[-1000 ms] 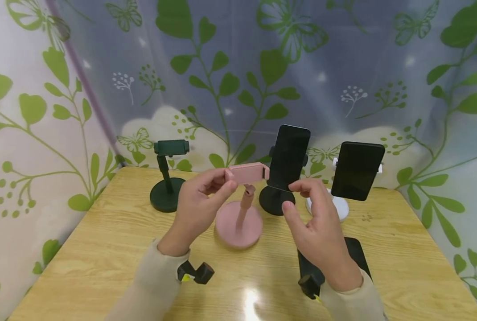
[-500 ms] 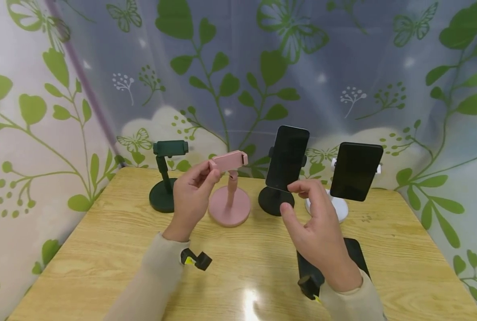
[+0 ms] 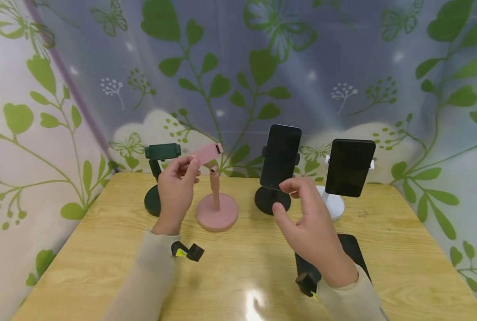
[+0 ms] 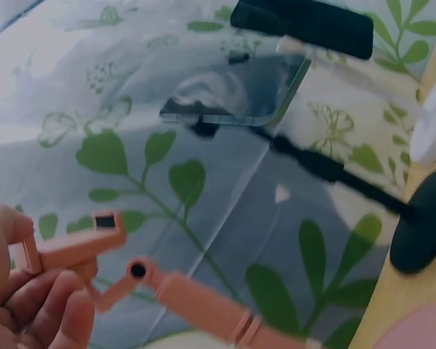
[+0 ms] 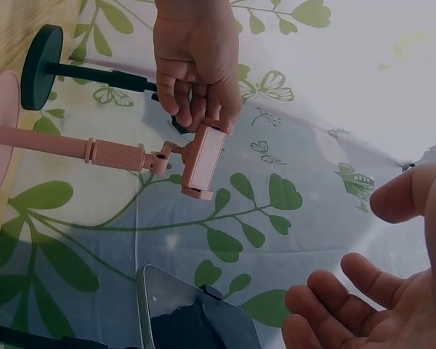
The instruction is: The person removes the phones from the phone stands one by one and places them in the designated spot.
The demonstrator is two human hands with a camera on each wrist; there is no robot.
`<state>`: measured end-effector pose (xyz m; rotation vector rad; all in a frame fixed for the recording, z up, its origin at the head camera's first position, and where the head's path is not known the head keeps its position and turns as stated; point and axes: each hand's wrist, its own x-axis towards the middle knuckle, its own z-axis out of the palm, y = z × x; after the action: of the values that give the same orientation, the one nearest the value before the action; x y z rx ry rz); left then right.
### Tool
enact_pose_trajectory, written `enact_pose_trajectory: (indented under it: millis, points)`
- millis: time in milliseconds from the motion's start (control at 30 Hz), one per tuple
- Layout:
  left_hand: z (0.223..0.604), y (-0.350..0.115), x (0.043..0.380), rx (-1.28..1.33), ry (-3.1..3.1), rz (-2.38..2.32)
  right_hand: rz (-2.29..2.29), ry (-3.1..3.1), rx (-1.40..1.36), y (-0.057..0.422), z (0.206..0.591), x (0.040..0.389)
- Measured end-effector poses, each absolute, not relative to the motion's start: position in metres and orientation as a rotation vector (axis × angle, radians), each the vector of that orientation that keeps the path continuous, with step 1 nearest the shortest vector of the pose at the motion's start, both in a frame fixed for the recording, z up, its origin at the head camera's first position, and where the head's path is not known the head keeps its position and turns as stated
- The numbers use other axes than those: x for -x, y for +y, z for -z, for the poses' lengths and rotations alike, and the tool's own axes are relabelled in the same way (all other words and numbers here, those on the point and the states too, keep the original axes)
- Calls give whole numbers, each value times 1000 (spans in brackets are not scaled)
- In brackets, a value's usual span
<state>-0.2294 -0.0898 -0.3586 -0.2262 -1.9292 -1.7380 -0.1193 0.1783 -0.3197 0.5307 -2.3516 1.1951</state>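
Observation:
My left hand (image 3: 176,189) pinches the left end of the pink phone stand's clamp (image 3: 207,154) between thumb and fingers. The pink phone stand (image 3: 217,213) has its round base on or just over the table; I cannot tell which. Its clamp slants up to the right and carries no phone, as the right wrist view also shows at the clamp's face (image 5: 205,158). My right hand (image 3: 308,223) hovers with thumb and fingers apart, holding nothing. Behind its fingertips, a phone (image 3: 280,156) sits upright in a black stand (image 3: 271,201).
A dark green stand (image 3: 163,150) without a phone is partly hidden behind my left hand. To the right, a white stand (image 3: 334,207) holds a black phone (image 3: 350,167). A flat black device (image 3: 351,245) lies under my right hand. A leaf-patterned curtain (image 3: 222,53) backs the wooden table (image 3: 222,276).
My left hand has moved the pink phone stand left and back, away from my right hand. Its clamp now slants more steeply. My right hand has kept nearly the same pose.

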Motion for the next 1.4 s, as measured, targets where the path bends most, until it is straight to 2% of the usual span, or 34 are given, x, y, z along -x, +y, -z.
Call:
enact_pose_trajectory:
  millis: [233, 467, 700, 767, 867, 1000, 1400]
  points:
    - [356, -99, 243, 236, -2000, 1752, -1175, -2360, -528, 182, 319, 122]
    - [361, -100, 253, 140, -1948, 1880, -1162, -2350, -520, 187, 317, 124]
    - [371, -93, 241, 80, -1816, 1960, -1179, -2312, -530, 193, 312, 125]
    - [376, -86, 233, 136, -1820, 1980, -1185, -2308, -523, 194, 312, 125]
    - [385, -72, 223, 352, -1937, 1976, -1191, -2305, -523, 195, 313, 124]
    - [392, -49, 226, 584, -2128, 1896, -1191, -2290, -547, 198, 316, 121]
    - [360, 8, 260, 506, -2222, 1919, -1252, -2178, -609, 212, 305, 118]
